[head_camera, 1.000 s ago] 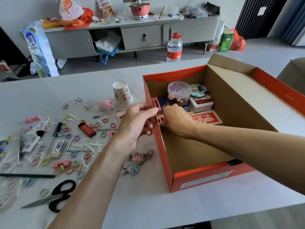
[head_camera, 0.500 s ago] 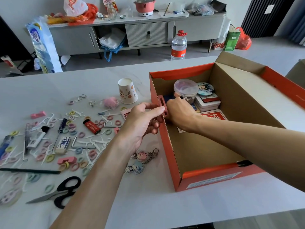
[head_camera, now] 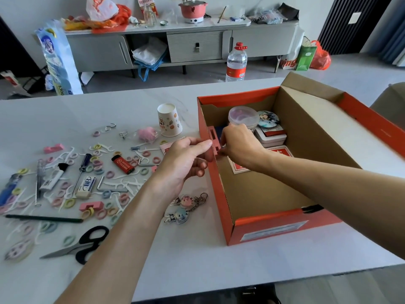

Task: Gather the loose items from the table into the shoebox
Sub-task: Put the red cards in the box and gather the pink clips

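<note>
Both hands are meeting at the left wall of the orange shoebox (head_camera: 274, 224), which is sitting at 3 o'clock on the counter (head_camera: 197, 270). Left hand (head_camera: 186, 159) is curling its fingers (head_camera: 202, 144) onto a pink block (head_camera: 213, 137) at the rim. Right hand (head_camera: 238, 145) is reaching in from inside the box and pinching the same block, so it is hanging right over the wall, not yet dropped in.

Already lying in the box, at its 12 o'clock end: clear lidded tub (head_camera: 242, 116), round badge (head_camera: 267, 119), tin (head_camera: 272, 137), red card pack (head_camera: 283, 153). The box's 6 o'clock half is showing bare cardboard.

I am judging the task well under halfway done. Most of the clutter is waiting at 9 o'clock: paper cup (head_camera: 169, 120), red lighter (head_camera: 122, 164), screwdriver (head_camera: 84, 164), eraser (head_camera: 86, 185), scissors (head_camera: 83, 244), pencil (head_camera: 43, 218), keychains (head_camera: 186, 207), two more pink blocks, plus many hair ties and floss picks scattered loose
</note>
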